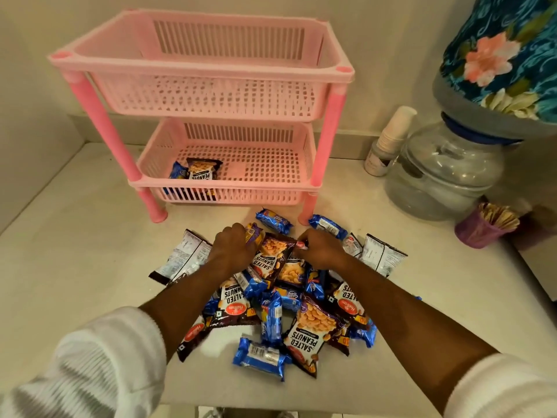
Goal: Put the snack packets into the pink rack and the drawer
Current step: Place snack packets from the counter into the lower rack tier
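A two-tier pink rack [211,67] stands at the back of the white counter. Its top basket is empty; the lower basket [289,173] holds a salted peanuts packet [201,171] and a blue biscuit packet [177,171]. In front lies a heap of several brown peanut packets [310,330] and blue biscuit packets [261,359]. My left hand [232,245] and my right hand [318,247] both grip one salted peanuts packet [271,256] at the top of the heap, one on each side. No drawer is visible.
A water dispenser jar [446,176] with a floral-covered bottle [506,55] stands at the right, a stack of paper cups [388,140] beside it. A purple cup of sticks [485,229] sits near the right counter edge. The counter's front edge runs below the heap.
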